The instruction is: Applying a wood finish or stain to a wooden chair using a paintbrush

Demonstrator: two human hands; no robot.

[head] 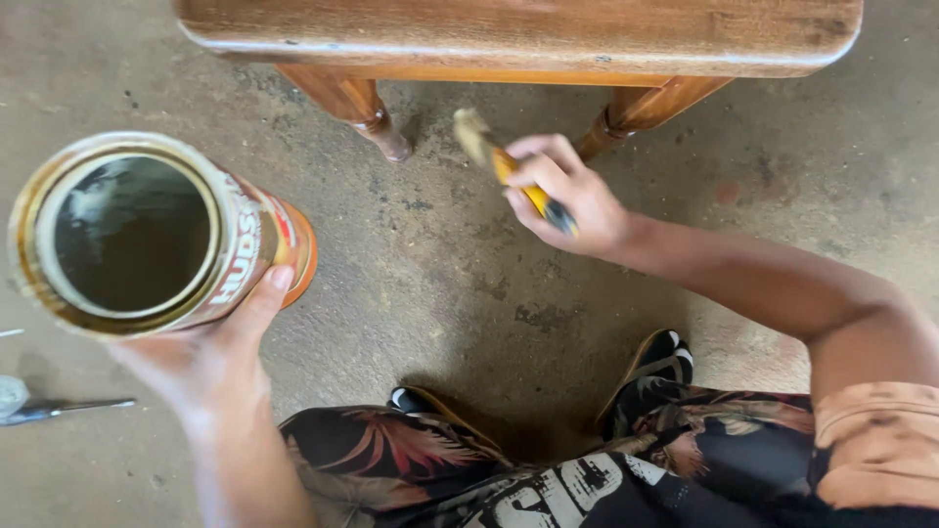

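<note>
My left hand [210, 367] grips an open round tin can [147, 235] from below, at the left. The can is orange and cream outside, and dark liquid sits low inside it. My right hand [562, 196] holds a small paintbrush [504, 161] with a yellow handle. Its pale bristles point up and left, toward the space between two turned legs of a brown wooden piece of furniture [518, 34]. The brush is in the air, apart from the wood and the can.
Bare stained concrete floor [440, 284] lies below. A screwdriver [59, 406] rests on the floor at the far left edge. My feet in black sandals [665, 357] and patterned trousers fill the bottom. The two furniture legs [367, 112] stand close ahead.
</note>
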